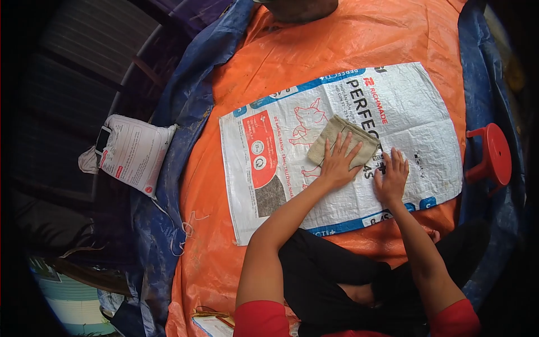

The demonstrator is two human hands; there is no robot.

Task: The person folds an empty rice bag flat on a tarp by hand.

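A white woven feed sack (432, 123) with blue edges, red and black print and a pig drawing lies flat in front of my crossed legs. On its middle rests a folded beige cloth (318, 150). My left hand (341, 164) presses on the cloth with its fingers spread, covering the cloth's lower part. Just to the right, my right hand (392, 181) lies palm down on the bare sack, fingers stretched out and holding nothing.
An orange tarp (269, 50) with blue tarp (196, 90) along its sides covers the ground. A red plastic stool (497, 154) stands at the right, a filled white sack (136, 151) at the left. Loose string (188, 227) lies near the tarp's left edge. A dark container (300, 10) is at the top.
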